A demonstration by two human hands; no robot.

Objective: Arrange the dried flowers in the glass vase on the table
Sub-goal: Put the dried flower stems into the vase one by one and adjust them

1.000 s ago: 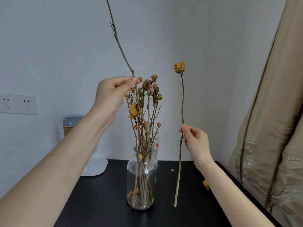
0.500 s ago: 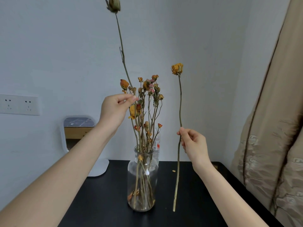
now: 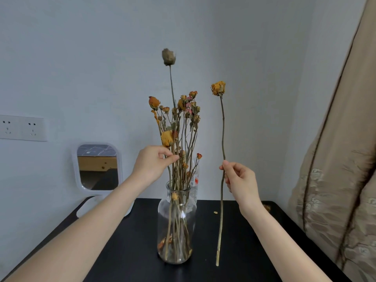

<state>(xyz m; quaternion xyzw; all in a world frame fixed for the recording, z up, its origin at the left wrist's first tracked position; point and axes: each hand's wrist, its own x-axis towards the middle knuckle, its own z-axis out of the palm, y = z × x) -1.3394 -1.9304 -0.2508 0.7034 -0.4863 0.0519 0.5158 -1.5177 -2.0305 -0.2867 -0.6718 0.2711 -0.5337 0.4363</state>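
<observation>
A clear glass vase (image 3: 176,216) stands on the black table (image 3: 132,251) and holds a bunch of dried flowers (image 3: 183,119) with orange, yellow and pink heads. My left hand (image 3: 151,164) pinches the stem of a tall grey-headed flower (image 3: 168,57) whose lower end is down in the vase. To the right of the vase, my right hand (image 3: 240,178) grips the stem of a yellow dried rose (image 3: 218,88) held upright, apart from the vase; its stem end (image 3: 217,263) hangs at table level.
A white-framed mirror (image 3: 97,167) stands at the back left against the wall, below a double wall socket (image 3: 22,128). A beige curtain (image 3: 341,159) hangs along the right side. Small petal crumbs (image 3: 216,211) lie on the table behind the stem.
My left hand has come down with the tall grey-headed flower, sinking its stem deeper into the vase. My right hand with the yellow rose has stayed roughly in place.
</observation>
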